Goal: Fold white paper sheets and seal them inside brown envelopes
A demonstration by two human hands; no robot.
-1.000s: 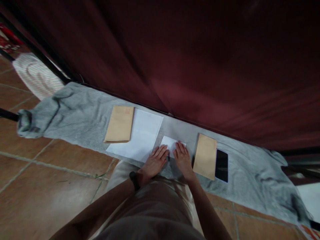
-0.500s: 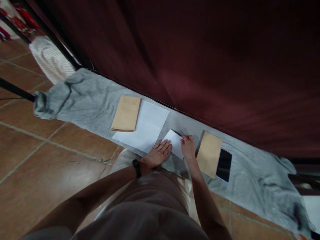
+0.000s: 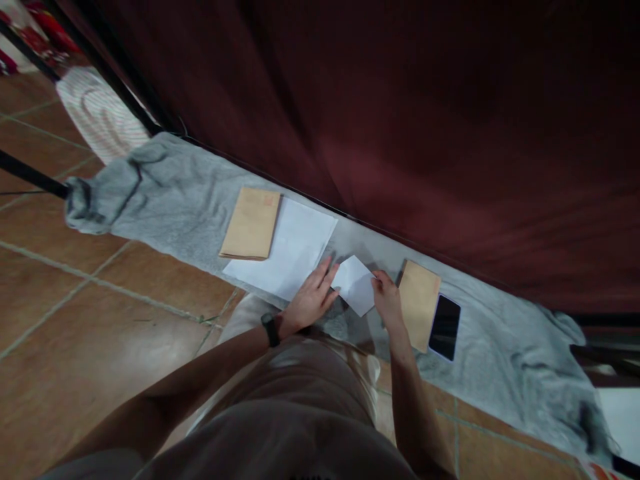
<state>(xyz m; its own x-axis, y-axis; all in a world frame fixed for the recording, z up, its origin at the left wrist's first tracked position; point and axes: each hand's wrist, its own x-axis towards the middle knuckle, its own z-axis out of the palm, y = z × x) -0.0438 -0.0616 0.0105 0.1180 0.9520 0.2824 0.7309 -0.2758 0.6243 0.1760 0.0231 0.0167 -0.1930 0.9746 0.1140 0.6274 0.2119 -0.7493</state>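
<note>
A small folded white sheet of paper [image 3: 354, 287] is tilted between my two hands. My right hand [image 3: 387, 300] pinches its right corner. At the paper's left edge, my left hand [image 3: 311, 297] has its fingers stretched out; whether the thumb touches the paper I cannot tell. Under and beyond the left fingers lies a stack of larger white sheets [image 3: 300, 240]. A pile of brown envelopes [image 3: 251, 223] rests partly on those sheets. Another brown envelope [image 3: 419, 307] lies just right of my right hand.
A phone [image 3: 445, 328] with a dark screen lies beside the right envelope. Everything rests on a long narrow surface draped with a grey cloth [image 3: 505, 347]. A dark red curtain [image 3: 400, 133] hangs along its far side. Black poles [image 3: 33, 175] stand at the left, over a tiled floor [image 3: 100, 347].
My right hand has shifted right, and the folded paper has turned and tilted with it. My left hand has come off the paper's face to its left edge, fingers spreading.
</note>
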